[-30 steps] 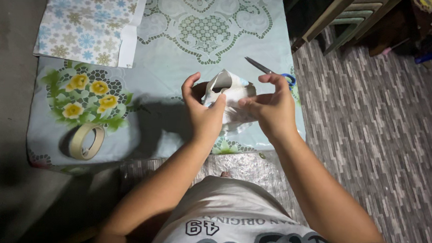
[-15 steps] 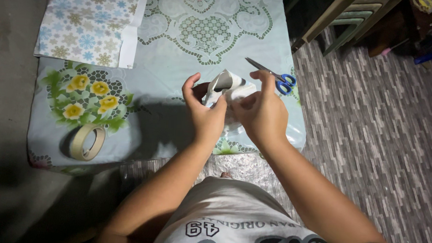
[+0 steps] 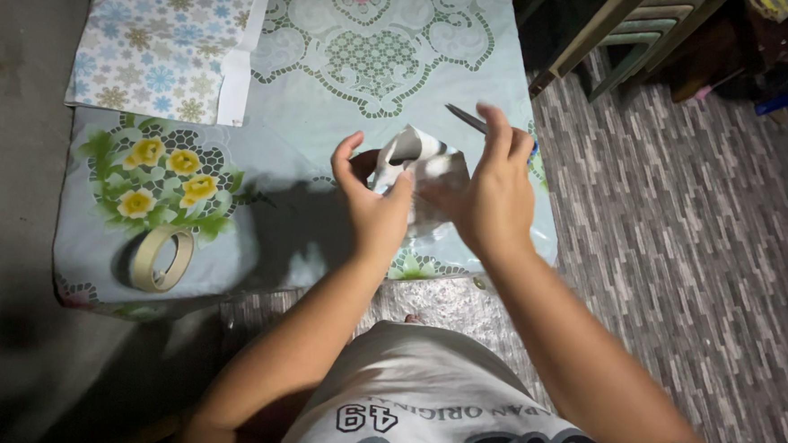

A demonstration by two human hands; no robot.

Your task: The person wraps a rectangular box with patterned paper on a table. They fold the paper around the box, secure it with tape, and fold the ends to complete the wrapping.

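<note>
Left hand (image 3: 372,207) and right hand (image 3: 494,195) both pinch a folded paper piece (image 3: 419,164); scissors (image 3: 465,119) at 1 o'clock, tape roll (image 3: 160,259) at 8.

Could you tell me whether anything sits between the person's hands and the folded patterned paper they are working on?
Nothing visible does. The left hand and the right hand both touch the folded paper directly, above the floral cloth. The scissors lie behind the right hand, and the tape roll sits far off to the left.
</note>
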